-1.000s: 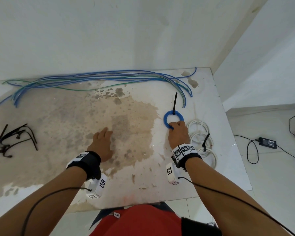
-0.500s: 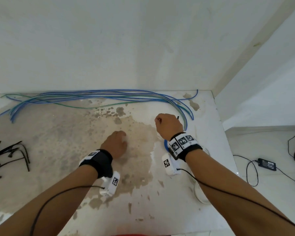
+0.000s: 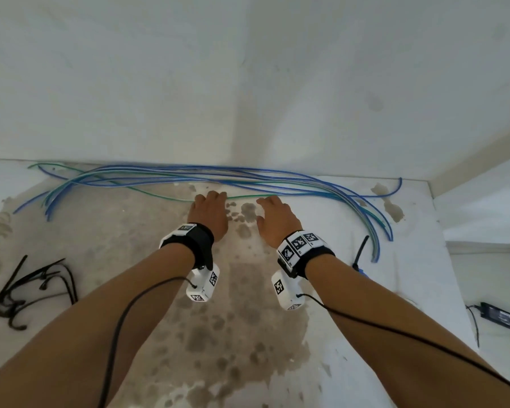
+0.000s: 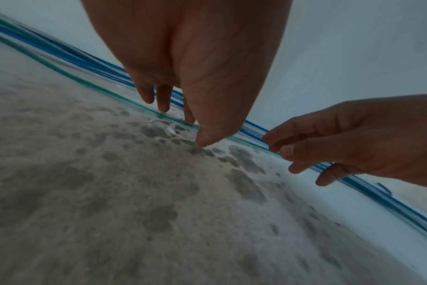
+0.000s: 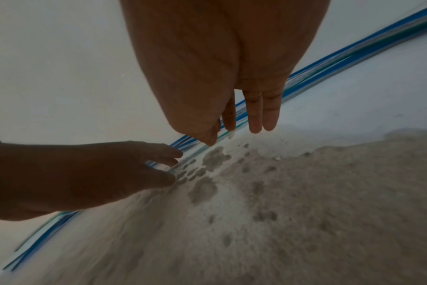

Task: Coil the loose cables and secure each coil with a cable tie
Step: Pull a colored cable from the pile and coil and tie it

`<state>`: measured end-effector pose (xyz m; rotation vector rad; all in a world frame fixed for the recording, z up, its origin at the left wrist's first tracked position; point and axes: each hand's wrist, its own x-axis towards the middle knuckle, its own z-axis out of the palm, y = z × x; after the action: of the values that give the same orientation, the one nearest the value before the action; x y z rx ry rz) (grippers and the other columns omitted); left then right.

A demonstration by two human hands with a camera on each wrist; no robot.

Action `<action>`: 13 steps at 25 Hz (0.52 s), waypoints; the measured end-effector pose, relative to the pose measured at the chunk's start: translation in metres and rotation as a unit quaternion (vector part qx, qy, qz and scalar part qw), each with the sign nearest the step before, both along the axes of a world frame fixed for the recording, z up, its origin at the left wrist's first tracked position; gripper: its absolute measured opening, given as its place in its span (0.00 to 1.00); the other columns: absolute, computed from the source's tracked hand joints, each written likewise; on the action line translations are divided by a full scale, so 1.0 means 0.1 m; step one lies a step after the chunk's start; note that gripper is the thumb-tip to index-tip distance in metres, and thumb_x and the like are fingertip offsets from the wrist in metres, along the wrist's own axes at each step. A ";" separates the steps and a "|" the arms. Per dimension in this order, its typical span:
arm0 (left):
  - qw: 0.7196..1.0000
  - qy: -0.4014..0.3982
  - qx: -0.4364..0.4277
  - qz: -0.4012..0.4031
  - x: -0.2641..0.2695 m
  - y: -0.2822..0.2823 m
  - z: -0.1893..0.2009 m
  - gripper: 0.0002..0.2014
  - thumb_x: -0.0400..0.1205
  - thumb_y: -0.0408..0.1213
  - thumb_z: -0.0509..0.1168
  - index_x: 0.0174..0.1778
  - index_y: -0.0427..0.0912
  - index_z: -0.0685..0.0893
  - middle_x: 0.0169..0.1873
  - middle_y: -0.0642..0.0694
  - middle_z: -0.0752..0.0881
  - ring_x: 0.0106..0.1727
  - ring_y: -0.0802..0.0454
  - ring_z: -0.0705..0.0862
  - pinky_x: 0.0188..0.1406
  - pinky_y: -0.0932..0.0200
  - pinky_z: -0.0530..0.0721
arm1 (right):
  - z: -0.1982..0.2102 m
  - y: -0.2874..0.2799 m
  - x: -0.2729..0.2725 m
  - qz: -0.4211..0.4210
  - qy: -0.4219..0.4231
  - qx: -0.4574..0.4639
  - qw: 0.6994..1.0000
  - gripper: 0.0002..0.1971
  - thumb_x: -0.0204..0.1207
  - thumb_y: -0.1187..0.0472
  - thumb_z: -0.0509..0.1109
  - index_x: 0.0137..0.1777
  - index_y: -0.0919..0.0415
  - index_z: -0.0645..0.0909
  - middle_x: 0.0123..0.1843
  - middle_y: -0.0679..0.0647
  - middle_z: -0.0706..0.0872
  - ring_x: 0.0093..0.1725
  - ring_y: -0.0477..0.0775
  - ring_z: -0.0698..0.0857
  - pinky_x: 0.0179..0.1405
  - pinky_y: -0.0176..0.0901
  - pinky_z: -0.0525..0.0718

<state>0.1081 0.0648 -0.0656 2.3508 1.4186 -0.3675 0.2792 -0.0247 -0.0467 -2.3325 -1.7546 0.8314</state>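
Several loose blue and green cables (image 3: pixel 277 176) lie along the back of the stained white table (image 3: pixel 130 260), against the wall. Both hands reach out to them side by side. My left hand (image 3: pixel 211 201) has straight fingers, and its fingertips (image 4: pixel 163 108) come down on the nearest green cable (image 3: pixel 165 197). My right hand (image 3: pixel 270 206) is spread just to its right, fingertips (image 5: pixel 254 129) over the same strands (image 5: pixel 329 63). Neither hand grips anything. A tied blue coil (image 3: pixel 362 270) with an upright black tie tail (image 3: pixel 361 251) peeks out beside my right forearm.
A heap of black cable ties (image 3: pixel 27 287) lies at the table's left side. The table's right edge (image 3: pixel 454 290) drops to the floor, where a power adapter (image 3: pixel 496 315) and its cord lie. The wall stands right behind the cables.
The right hand has left the blue coil. Both hands moved from mid-table forward to the loose cables at the back, and their fingers have straightened out.
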 end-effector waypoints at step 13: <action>0.944 -0.277 0.176 0.010 -0.46 0.19 0.05 0.12 0.83 0.35 0.58 0.56 0.43 0.85 0.47 0.44 0.86 0.51 0.39 0.83 0.60 0.43 0.71 | 0.01 0.30 0.02 -0.186 0.128 0.253 0.941 0.09 0.88 0.56 0.64 0.54 0.58 0.85 0.47 0.52 0.87 0.46 0.54 0.84 0.45 0.43 0.79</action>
<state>0.0624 0.0837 -0.0608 2.4205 1.2962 0.5654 0.2815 0.0053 -0.0457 -2.0048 -1.1891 0.5126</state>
